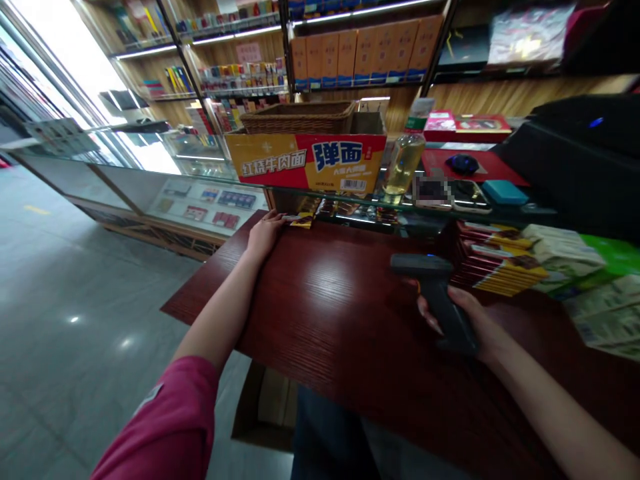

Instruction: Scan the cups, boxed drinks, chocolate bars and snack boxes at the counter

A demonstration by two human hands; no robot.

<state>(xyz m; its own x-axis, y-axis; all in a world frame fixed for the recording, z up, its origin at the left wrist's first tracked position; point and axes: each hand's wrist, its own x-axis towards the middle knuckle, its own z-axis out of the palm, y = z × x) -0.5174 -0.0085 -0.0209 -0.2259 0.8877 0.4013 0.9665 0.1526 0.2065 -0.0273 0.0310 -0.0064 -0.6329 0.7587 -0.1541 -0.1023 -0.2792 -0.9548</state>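
Note:
My right hand (pixel 477 320) is wrapped around the grip of a black barcode scanner (pixel 445 300), held above the dark red wooden counter (pixel 320 327) with its head pointing left. At the counter's far left corner, my left hand (pixel 265 233) has its fingers closed on the left end of a small yellow and brown snack bar (pixel 303 221). Part of those fingers is hard to make out. A stack of similar snack bars (pixel 500 263) in red and yellow wrappers lies to the right, beyond the scanner.
Behind the counter, a glass ledge carries a noodle carton (pixel 305 163), a wicker basket (pixel 297 119), a bottle of yellowish liquid (pixel 406 157) and phones (pixel 470 196). Green-white packs (pixel 565 257) sit at right. An open cardboard box (pixel 250 407) stands below the near edge.

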